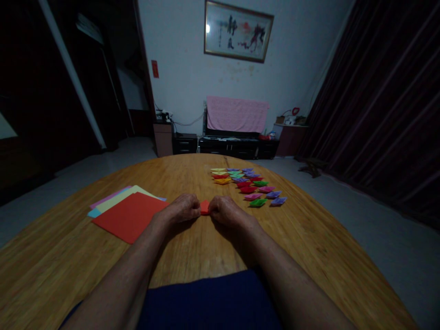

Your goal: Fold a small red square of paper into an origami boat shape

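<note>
Between my two hands is a small piece of folded red paper (204, 207), just above or on the wooden table. My left hand (185, 207) has its fingers closed on the paper's left end. The right end is pinched by my right hand (223, 210). Only the middle of the paper shows; its ends are hidden by my fingers. Left of my left hand lies a stack of coloured paper sheets (129, 217), red on top, with yellow, pink and blue edges showing beneath. Beyond my right hand stand several folded paper boats (247, 189) in loose rows, in many colours.
The round wooden table (192, 261) reaches from my lap to its far curved edge. Across the room stands a low black cabinet (237, 147), with a pink cloth (237, 114) draped over something on it. A dark curtain (374, 110) hangs at the right.
</note>
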`<state>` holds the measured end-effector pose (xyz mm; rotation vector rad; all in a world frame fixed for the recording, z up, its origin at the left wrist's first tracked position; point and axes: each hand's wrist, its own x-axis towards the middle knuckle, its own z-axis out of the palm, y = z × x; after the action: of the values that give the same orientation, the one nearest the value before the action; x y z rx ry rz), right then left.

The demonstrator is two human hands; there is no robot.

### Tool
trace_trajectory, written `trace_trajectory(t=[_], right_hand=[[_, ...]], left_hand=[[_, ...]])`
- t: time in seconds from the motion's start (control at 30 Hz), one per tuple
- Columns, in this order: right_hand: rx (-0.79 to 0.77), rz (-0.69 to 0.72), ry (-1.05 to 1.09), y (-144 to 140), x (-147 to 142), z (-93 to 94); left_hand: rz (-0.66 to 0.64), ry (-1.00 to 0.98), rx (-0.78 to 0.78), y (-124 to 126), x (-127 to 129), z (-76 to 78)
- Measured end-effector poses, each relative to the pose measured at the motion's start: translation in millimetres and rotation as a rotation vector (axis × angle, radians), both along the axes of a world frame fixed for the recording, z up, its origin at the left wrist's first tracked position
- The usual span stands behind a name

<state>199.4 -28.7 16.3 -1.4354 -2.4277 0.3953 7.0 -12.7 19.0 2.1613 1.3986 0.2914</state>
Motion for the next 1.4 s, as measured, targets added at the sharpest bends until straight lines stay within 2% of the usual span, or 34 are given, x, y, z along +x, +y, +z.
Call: trace_trajectory(t=[0.1,0.2,0.37,0.57,0.77,1.03,1.17,1.4], right_hand=[[-0.077,0.013,0.035,0,1,0.8],[-0.119,0.004,0.07,0,1,3.0],[-0.074,-0.045,0.067,-1,-6,3.5],[-0.02,-0.134,0.02,3,-13,-4.6],[-0.008,-0.131,-0.017,4,-14,-4.7],[-0.012,-0.115,-0.015,4,-13,-4.7],[0.008,-0.104,-0.008,7,-12,-10.0],[0.131,-0.107,-0.023,9,-12,-18.6]], left_hand=[[-0.01,0.051,0.016,-2,1,1.6],[0.024,0.0,-0.019,-3,1,0.6],[0.023,0.006,-0.026,-3,1,0.0],[0.018,0.027,-0.029,-4,1,2.9],[0.016,-0.029,-0.143,-2,-2,0.3],[-0.044,0.055,0.045,4,-3,-1.7],[-0.05,0.075,0.043,4,-3,-1.4],[-0.022,0.093,0.072,4,-5,-3.4]])
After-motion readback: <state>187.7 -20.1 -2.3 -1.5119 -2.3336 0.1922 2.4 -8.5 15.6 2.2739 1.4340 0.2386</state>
